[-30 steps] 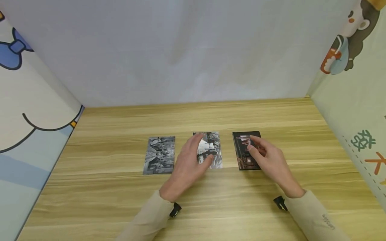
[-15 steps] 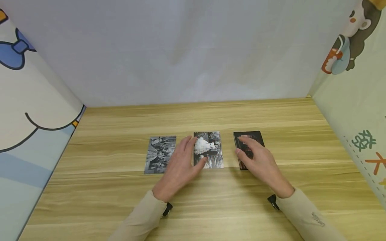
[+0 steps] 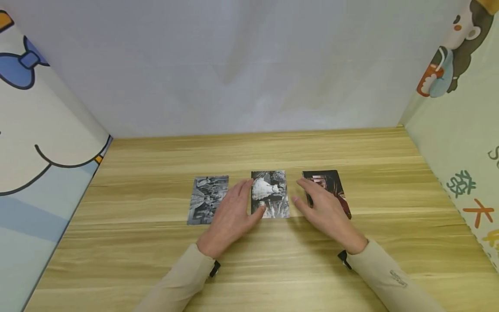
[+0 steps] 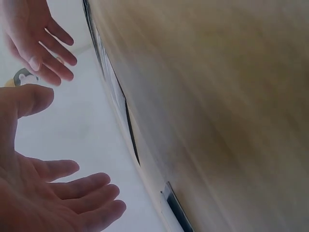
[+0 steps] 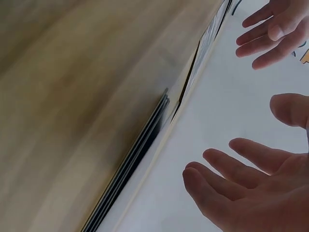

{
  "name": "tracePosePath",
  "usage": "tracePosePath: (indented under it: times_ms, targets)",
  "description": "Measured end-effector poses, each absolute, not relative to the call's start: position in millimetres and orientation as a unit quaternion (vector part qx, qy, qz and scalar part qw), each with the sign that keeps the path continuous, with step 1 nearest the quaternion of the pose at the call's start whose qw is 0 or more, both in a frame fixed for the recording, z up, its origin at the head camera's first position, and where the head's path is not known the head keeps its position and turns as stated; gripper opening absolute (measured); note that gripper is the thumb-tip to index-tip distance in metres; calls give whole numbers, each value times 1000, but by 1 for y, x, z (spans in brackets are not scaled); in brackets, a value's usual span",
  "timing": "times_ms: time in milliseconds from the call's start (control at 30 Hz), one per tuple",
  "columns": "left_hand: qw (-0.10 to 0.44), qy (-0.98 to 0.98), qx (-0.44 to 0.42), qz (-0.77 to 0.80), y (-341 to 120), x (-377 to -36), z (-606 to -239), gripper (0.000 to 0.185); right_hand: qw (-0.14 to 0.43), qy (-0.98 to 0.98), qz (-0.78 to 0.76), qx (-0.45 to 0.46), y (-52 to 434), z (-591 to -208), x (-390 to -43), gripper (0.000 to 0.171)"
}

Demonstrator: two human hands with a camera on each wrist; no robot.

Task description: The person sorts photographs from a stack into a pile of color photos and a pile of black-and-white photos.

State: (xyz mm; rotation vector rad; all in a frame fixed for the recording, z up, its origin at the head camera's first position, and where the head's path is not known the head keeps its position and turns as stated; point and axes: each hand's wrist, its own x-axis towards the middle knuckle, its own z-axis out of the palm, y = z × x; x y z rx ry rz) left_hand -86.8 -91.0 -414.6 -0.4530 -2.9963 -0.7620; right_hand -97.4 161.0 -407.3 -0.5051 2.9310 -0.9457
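Three photo cards' worth of places lie in a row on the wooden table. A grey picture card [image 3: 205, 197] is on the left, partly covered by my left hand [image 3: 231, 214]. The middle black-and-white card [image 3: 273, 193] shows a white dress-like shape; my left fingertips are over its left edge. On the right lies a stack of dark cards [image 3: 331, 178], its layered edges [image 5: 130, 166] visible in the right wrist view. My right hand [image 3: 327, 212] hovers over that stack's left part, fingertips reaching toward the middle card. Both hands are empty with relaxed, spread fingers.
The wooden table [image 3: 156, 268] ends at a pale back wall [image 3: 241, 78]. Cartoon-printed panels stand at the left [image 3: 50, 121] and right [image 3: 456, 143]. A small black device [image 3: 214, 268] is at the left wrist, and another [image 3: 345, 259] at the right.
My right hand has moved left across the dark stack, its thumb and fingers coming apart. My left hand has shifted a little left, uncovering more of the middle card.
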Motion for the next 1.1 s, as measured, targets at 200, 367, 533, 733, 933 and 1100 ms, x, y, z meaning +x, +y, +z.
tracePosePath:
  times_ms: [200,367,533,733,933,1100]
  targets:
    - [-16,-961,-143,-235,-91,-90,-415,83,23,939,-296,-174,154,-409,-100,60]
    - [-37,-962,-141,-231,-91,-92,-415,84,28,937,-294,-188,148,-409,-102,61]
    - [-54,-962,-136,-229,-90,-93,-415,86,38,934,-297,-195,144,-411,-104,63]
    - [-70,-961,-131,-233,-89,-93,-417,87,56,936,-290,-192,139,-410,-106,65]
    - [-80,-958,-137,-237,-88,-93,-417,88,79,941,-274,-184,134,-410,-109,66]
    - [-89,-956,-145,-237,-87,-93,-418,88,87,944,-259,-187,131,-410,-110,62]
